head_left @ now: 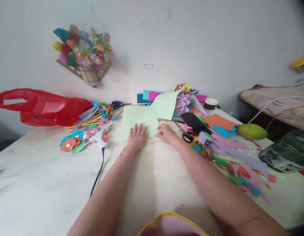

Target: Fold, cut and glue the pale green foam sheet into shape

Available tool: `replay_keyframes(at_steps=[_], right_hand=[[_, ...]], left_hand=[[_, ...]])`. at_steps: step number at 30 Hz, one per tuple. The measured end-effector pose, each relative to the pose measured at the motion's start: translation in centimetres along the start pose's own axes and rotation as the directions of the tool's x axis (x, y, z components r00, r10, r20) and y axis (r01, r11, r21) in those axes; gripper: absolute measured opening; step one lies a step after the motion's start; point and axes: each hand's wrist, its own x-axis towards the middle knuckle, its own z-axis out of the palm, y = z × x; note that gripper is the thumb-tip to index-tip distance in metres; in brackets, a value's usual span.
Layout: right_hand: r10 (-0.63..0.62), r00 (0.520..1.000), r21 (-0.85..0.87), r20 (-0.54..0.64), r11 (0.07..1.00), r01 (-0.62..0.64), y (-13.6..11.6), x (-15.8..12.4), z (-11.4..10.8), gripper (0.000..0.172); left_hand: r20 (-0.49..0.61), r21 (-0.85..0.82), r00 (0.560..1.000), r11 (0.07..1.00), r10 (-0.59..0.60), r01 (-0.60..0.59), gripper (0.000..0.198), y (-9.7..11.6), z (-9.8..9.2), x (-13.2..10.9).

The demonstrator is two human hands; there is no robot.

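A pale green foam sheet (139, 119) lies on the white table (43, 177), its far right part curling up over a stack of coloured sheets (148, 95). My left hand (137, 136) lies flat on the sheet's near edge with fingers spread, open. My right hand (166, 132) rests at the sheet's near right corner, fingers curled down onto the edge. Black-handled scissors (186, 134) lie just right of my right hand.
A white glue gun (100, 138) with a black cord, foam flowers (73, 141) and sticks lie to the left. A red plastic bag (43, 108) sits far left. A phone (195, 123), foam scraps (230, 157), a green mango (252, 131) and a tape roll (211, 103) lie to the right.
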Motion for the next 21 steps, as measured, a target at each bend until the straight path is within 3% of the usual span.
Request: replay_keyframes(at_steps=[8, 15, 21], right_hand=[[-0.024, 0.999, 0.007, 0.032, 1.0, 0.024, 0.41, -0.13, -0.45, 0.013], [-0.025, 0.999, 0.026, 0.038, 0.999, 0.024, 0.73, -0.25, -0.77, 0.012], [-0.004, 0.999, 0.01, 0.04, 1.0, 0.003, 0.92, -0.32, -0.97, 0.013]], left_hand=[[0.03, -0.018, 1.0, 1.0, -0.008, 0.009, 0.056, 0.16, -0.33, -0.01], [0.029, -0.031, 0.999, 0.999, -0.042, 0.043, 0.074, 0.38, -0.27, 0.08], [0.047, -0.017, 0.997, 0.998, -0.06, 0.06, 0.073, 0.48, -0.42, 0.06]])
